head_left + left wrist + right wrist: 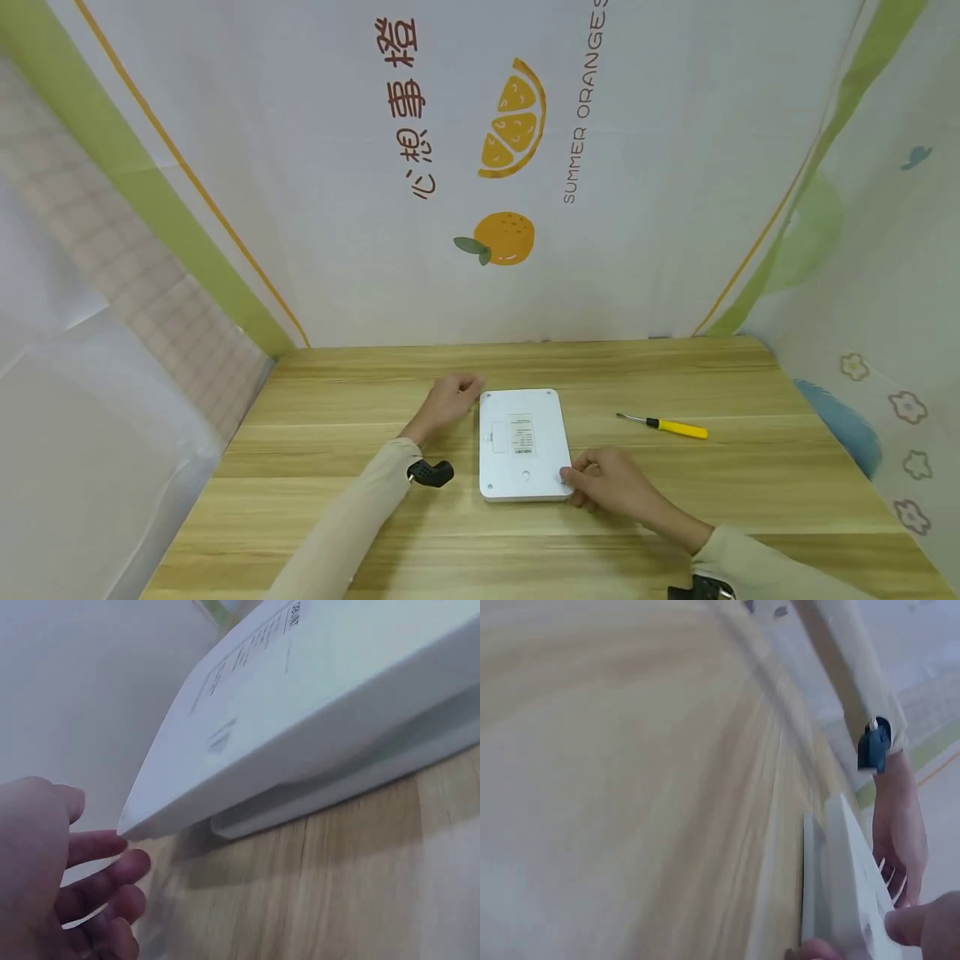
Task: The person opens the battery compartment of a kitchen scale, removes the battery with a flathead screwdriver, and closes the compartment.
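A white flat device (542,433) with rounded corners lies on the wooden table, its printed label (523,436) and small rectangular cover (498,437) facing up. My right hand (611,485) pinches its near right corner, the thumb (911,924) on top and the fingers underneath, mostly hidden. At the far left corner is my left hand (450,400). Its fingers are loosely bent, and in the left wrist view a fingertip (112,842) meets the device's corner while the thumb stays apart. To the right lies a screwdriver (678,428) with a yellow handle, touched by neither hand.
Wood-grain tabletop (337,500) surrounds the device on every side. A white cloth printed with oranges (504,238) hangs along the back edge. More printed cloth (862,250) hangs at the right, and pale cloth (112,333) at the left.
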A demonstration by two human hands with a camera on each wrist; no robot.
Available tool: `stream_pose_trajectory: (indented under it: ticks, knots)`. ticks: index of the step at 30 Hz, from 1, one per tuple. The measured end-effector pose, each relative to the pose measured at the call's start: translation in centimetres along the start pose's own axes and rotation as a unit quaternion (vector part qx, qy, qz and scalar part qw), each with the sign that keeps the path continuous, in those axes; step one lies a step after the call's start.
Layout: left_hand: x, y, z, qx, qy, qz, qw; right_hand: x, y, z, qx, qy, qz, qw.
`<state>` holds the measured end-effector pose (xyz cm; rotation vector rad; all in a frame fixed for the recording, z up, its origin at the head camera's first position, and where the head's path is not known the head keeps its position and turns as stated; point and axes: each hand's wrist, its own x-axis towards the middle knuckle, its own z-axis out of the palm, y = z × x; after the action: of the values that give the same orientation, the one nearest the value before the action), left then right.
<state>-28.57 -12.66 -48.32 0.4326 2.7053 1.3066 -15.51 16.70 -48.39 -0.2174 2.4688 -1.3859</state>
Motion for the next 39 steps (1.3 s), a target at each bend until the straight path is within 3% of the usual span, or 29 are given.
stream_pose_trajectory:
  ticks: [3,8,14,20,26,32,39]
  knots:
    - [0.2,0.2,0.6,0.011,-0.021,0.002,0.9997,-0.2,0.2,0.6,0.068,-0.019,0.039,0.997]
    - [0.2,0.4,1.1,0.029,-0.037,0.021,0.9987,-0.2,0.5,1.0,0.125,-0.018,0.089,0.988]
    - [0.2,0.4,1.3,0.025,-0.022,0.016,0.9993,0.0,0.9,0.8,0.196,-0.033,0.1,0.975]
    - [-0.6,0.5,0.7,0.002,-0.007,-0.002,1.0,0.2,0.9,0.2,0.224,-0.019,0.115,0.968]
    - [-2.2,0.5,-0.3,-0.019,0.01,-0.026,0.9994,1.1,0.8,-1.2,0.207,0.015,0.117,0.971]
    - [-4.2,-0.2,-0.7,-0.065,0.029,-0.061,0.9956,3.3,0.6,-3.2,0.134,0.065,0.107,0.983]
    - [-6.3,-0.2,-0.1,-0.167,0.042,-0.132,0.9762,6.4,0.2,-5.2,0.086,0.096,0.09,0.988]
